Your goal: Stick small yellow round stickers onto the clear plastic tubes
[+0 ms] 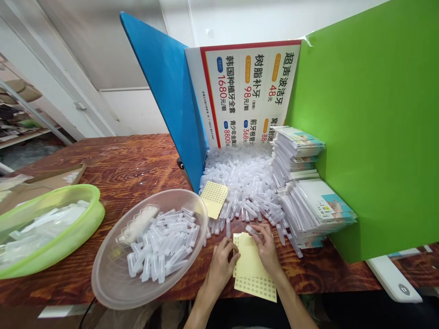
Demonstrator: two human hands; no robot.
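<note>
My left hand (221, 265) rests on the left edge of a yellow sticker sheet (249, 262), its fingers curled and pinching at the sheet. My right hand (265, 249) lies over the sheet's top right and pinches a small clear plastic tube (252, 230). Under this sheet lies another yellow sheet (257, 289) dotted with round stickers. A large heap of clear tubes (245, 183) lies just beyond my hands.
A clear bowl (113, 278) left of my hands holds several tubes. A green bowl (85, 224) sits farther left. Another sticker sheet (214, 198) leans on the heap. Stacked leaflets (308, 205) stand right. Blue (168, 87), printed (247, 91) and green boards (370, 128) wall the wooden table (137, 160).
</note>
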